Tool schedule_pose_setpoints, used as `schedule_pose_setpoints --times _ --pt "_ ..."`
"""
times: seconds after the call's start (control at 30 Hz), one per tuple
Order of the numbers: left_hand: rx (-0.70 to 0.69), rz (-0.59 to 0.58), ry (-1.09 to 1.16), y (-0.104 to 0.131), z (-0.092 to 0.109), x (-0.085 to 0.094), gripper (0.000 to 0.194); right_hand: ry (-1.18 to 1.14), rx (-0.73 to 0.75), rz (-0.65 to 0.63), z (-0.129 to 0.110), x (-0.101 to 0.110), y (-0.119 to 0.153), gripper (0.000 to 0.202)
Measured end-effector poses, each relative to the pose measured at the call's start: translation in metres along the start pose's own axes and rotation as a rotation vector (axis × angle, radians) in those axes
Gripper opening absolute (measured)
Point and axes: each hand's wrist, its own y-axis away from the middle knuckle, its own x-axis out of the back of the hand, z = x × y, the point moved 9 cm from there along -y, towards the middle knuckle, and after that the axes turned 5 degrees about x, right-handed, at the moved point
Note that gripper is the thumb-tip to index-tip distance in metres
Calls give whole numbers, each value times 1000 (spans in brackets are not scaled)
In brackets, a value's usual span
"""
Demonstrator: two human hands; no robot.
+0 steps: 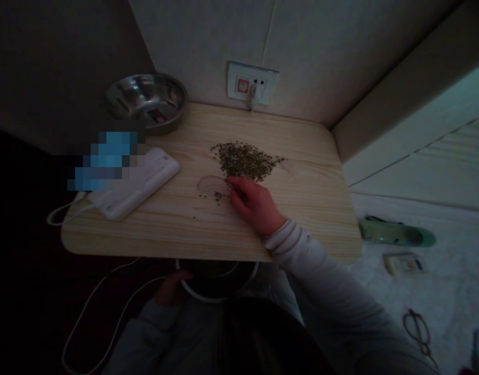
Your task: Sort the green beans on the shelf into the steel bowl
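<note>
Small dark green beans, which look like mung beans, lie in a spread pile on the wooden tabletop. My right hand is closed on the edge of a clear, round plastic lid, resting low over the table just in front of the pile. A few loose beans lie under and beside the lid. Below the table's front edge, my left hand grips the rim of a round container with a white rim and a dark inside. The tabletop hides part of this container.
A steel bowl stands at the back left. In front of it is a white power bank-like box with a white cable, partly blurred out. A wall socket holds a plug. To the right lie a green pouch and scissors.
</note>
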Motion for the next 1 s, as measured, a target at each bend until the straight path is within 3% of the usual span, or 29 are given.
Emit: schedule_pose_setpoints --times 0.17,0.33,0.5,1.0 --pt "-55 63 0 6 7 5 20 -19 52 -42 -7 -5 0 29" --pt "5 14 2 2 6 8 20 -37 88 -62 -11 -5 2 28" --pt "-27 47 41 0 7 15 23 -35 78 -69 -11 -6 3 28" --pt "-43 -16 5 2 3 12 18 -124 63 -278 -22 -22 14 28"
